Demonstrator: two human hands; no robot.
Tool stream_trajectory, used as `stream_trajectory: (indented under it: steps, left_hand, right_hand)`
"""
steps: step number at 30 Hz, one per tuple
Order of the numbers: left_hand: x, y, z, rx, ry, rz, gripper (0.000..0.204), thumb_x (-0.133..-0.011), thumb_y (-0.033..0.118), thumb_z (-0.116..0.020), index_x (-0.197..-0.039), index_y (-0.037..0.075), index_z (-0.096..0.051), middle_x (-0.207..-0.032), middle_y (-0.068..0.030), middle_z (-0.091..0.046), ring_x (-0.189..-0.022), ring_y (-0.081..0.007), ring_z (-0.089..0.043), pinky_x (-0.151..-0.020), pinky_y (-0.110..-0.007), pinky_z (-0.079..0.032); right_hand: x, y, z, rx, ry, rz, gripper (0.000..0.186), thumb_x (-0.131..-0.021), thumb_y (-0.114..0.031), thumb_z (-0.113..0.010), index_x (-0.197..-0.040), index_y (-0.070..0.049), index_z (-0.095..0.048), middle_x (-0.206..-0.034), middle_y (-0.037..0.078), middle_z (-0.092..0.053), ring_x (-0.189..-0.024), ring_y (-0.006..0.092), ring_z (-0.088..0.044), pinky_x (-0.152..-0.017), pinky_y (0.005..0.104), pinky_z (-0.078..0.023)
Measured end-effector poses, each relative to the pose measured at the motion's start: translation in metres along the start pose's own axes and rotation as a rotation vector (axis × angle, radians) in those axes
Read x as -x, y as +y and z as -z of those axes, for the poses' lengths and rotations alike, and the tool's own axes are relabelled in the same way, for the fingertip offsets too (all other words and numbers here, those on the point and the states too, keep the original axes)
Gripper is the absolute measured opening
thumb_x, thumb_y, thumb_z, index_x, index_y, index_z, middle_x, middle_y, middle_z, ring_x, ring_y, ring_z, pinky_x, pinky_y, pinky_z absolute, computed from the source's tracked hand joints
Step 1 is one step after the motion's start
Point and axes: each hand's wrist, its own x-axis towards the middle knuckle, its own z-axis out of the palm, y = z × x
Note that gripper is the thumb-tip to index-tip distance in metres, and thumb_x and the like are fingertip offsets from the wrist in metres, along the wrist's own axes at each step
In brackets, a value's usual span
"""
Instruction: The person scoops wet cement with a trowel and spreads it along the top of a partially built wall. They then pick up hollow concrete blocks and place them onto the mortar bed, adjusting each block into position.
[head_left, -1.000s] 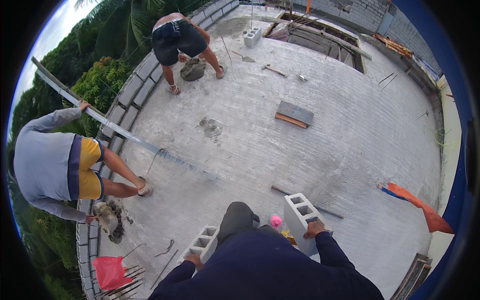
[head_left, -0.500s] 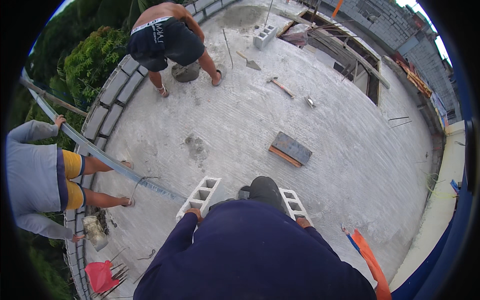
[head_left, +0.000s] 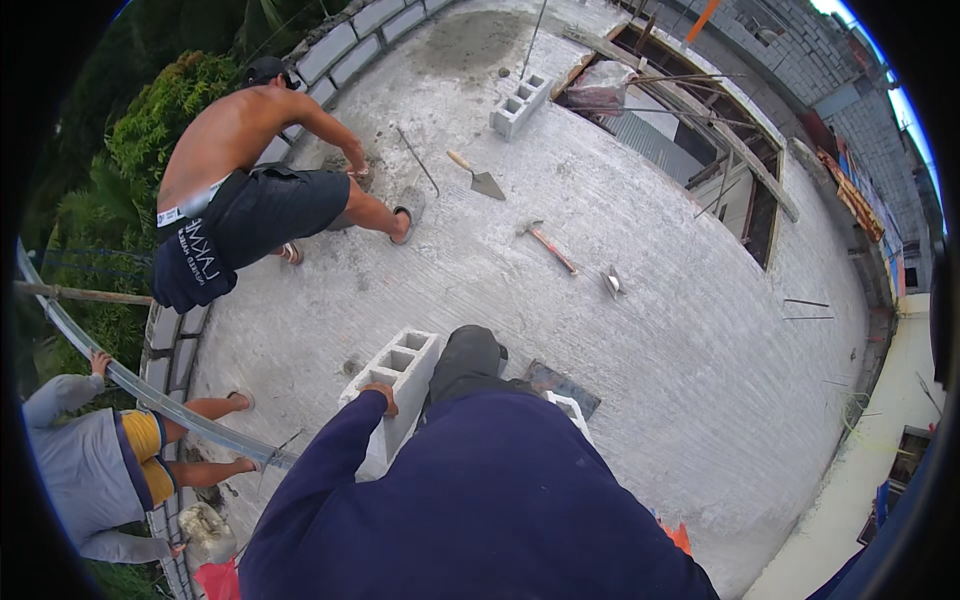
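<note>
My left hand (head_left: 382, 397) is closed on the upper edge of a pale grey hollow concrete block (head_left: 404, 425), which I carry at my left side. Its cavities face up. A second hollow block (head_left: 566, 405) shows only in part at my right side. My navy sleeve and body hide my right hand. One dark trouser leg (head_left: 470, 362) is stepping forward between the two blocks. A dark rectangular board (head_left: 580, 388) lies on the concrete just ahead of the right block, partly covered by it.
Ahead lie a hammer (head_left: 552, 249), a pointed trowel (head_left: 487, 184) and a small metal tool (head_left: 612, 282). Another hollow block (head_left: 520, 106) stands near a framed floor opening (head_left: 745, 160). Two people work along the left block wall (head_left: 345, 55): one bends down, another holds a metal channel (head_left: 150, 392).
I have walked forward with the blocks, so the board is now close to my leg. My right hand has gone out of sight. The bending person has turned and shifted along the wall.
</note>
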Motion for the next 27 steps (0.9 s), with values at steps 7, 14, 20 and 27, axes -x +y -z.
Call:
stream_trajectory:
  steps: [7,14,20,27]
  left_hand:
    - [-0.082,0.023,0.181,-0.058,0.064,-0.062,0.051,-0.063,0.044,-0.07,-0.102,0.011,-0.067,-0.108,-0.0099,-0.063,-0.103,-0.0244,-0.059,-0.088,-0.036,-0.046]
    - [-0.148,0.035,0.356,-0.01,0.183,-0.111,0.044,-0.061,0.041,-0.073,-0.094,0.013,-0.069,-0.1,-0.0088,-0.066,-0.097,-0.0232,-0.062,-0.083,-0.036,-0.048]
    - [-0.187,0.023,0.495,0.111,0.105,-0.15,0.048,-0.067,0.046,-0.07,-0.099,0.01,-0.067,-0.104,-0.0112,-0.064,-0.1,-0.0265,-0.06,-0.086,-0.038,-0.047]
    - [-0.232,0.003,0.633,0.228,0.04,-0.06,0.052,-0.065,0.048,-0.067,-0.095,0.005,-0.068,-0.097,-0.0138,-0.066,-0.095,-0.0278,-0.062,-0.083,-0.037,-0.048]
  right_hand:
    - [-0.117,0.001,0.165,-0.005,0.067,0.0,0.036,-0.076,-0.033,-0.052,-0.086,-0.001,-0.066,-0.091,0.023,-0.063,-0.09,0.0361,-0.061,-0.078,0.0444,-0.049]
    - [-0.235,0.008,0.298,-0.015,0.134,0.003,0.034,-0.079,-0.029,-0.048,-0.084,-0.001,-0.066,-0.09,0.023,-0.063,-0.088,0.0371,-0.062,-0.077,0.0458,-0.049]
    - [-0.34,-0.021,0.446,0.078,0.193,0.013,0.034,-0.083,-0.025,-0.041,-0.085,-0.002,-0.066,-0.093,0.023,-0.063,-0.091,0.0372,-0.061,-0.081,0.046,-0.047]
    - [-0.428,-0.1,0.676,0.079,0.023,0.242,0.039,-0.078,-0.045,-0.05,-0.09,-0.012,-0.068,-0.092,0.012,-0.066,-0.09,0.0322,-0.062,-0.079,0.0409,-0.049]
